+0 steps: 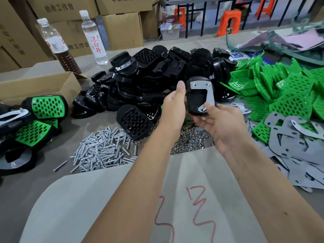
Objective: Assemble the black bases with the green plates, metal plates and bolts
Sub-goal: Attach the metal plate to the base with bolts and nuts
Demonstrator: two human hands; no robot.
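Note:
I hold one black base (196, 100) upright over the table, its back toward me, with a grey metal plate (208, 92) lying on it. My left hand (174, 106) grips the base's left side, thumb up. My right hand (219, 123) holds its lower end, fingers at a bolt end near the plate's lower tip. Behind it lies a heap of black bases (157, 71). Green plates (284, 92) are piled at the right, loose metal plates (298, 148) below them. Bolts (103, 151) lie in a heap at the left of my arms, nuts (189, 139) under my hands.
Finished bases with green plates (45, 106) lie at the left, beside an open cardboard box (40, 85). Two bottles (94, 35) stand at the back left before stacked cartons. A sheet with red marks (192, 207) covers the near table. Orange stools (229, 21) stand beyond.

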